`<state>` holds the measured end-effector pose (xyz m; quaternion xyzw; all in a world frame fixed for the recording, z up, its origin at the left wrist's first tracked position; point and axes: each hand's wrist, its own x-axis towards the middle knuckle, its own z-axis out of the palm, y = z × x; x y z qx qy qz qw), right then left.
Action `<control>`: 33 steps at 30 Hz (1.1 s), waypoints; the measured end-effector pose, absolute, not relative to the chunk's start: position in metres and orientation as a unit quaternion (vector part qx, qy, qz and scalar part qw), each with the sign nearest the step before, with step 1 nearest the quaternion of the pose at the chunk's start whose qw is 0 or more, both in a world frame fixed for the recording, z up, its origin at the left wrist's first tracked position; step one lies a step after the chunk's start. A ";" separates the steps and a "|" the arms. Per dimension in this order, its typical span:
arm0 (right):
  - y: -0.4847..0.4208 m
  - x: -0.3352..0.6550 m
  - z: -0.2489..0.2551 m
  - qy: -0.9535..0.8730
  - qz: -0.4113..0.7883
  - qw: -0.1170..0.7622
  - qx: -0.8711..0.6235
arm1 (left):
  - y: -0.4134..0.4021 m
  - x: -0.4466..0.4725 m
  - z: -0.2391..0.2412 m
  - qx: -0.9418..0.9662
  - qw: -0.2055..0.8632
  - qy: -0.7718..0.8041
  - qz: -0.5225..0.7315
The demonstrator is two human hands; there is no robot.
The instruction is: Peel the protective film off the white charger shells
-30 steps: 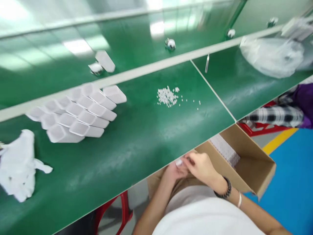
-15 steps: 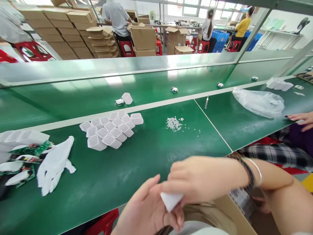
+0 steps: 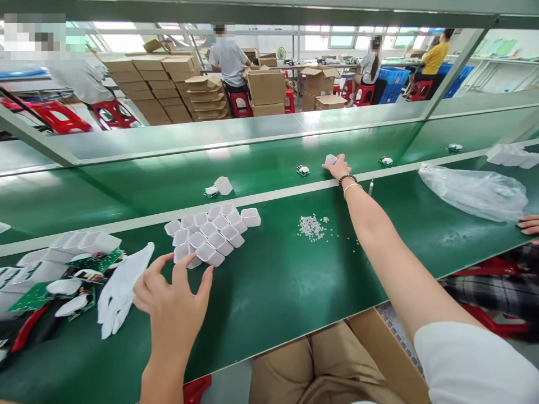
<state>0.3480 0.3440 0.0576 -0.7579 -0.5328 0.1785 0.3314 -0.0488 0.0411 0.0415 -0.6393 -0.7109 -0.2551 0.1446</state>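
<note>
White cup (image 3: 330, 160) pinched in the fingers of the right hand (image 3: 340, 166), over the green strip (image 3: 261, 175) beyond the white rail (image 3: 286, 192); cannot tell whether lifted or resting. Right arm stretched far forward across the counter (image 3: 269, 297), nearly straight, beaded bracelet (image 3: 347, 178) at the wrist. Left hand (image 3: 174, 294) spread wide, back upward, thumb and fingers curved apart at the near edge of the clustered white cups (image 3: 208, 229); contact unclear. Left forearm angled up from the counter's front edge, beside a white glove (image 3: 122, 292). Small white pieces (image 3: 310, 228) scattered between both arms.
</note>
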 end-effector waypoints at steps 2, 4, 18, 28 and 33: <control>0.338 0.347 0.063 -0.555 0.165 0.330 -0.745 | 0.048 -0.051 0.038 -0.654 0.133 -0.704 -0.241; 0.325 0.347 0.072 -0.600 0.155 0.328 -0.713 | 0.055 -0.053 0.036 -0.665 0.112 -0.700 -0.234; 0.154 0.356 0.033 -0.739 0.313 0.225 -0.552 | 0.008 0.001 0.046 -0.213 -0.456 -0.528 -0.684; 0.153 0.346 0.016 -0.751 0.213 0.239 -0.578 | 0.000 0.035 0.020 -0.201 -0.570 -0.430 -0.670; 0.150 0.348 0.007 -0.786 0.174 0.213 -0.554 | 0.002 0.034 0.028 -0.167 -0.661 -0.381 -0.624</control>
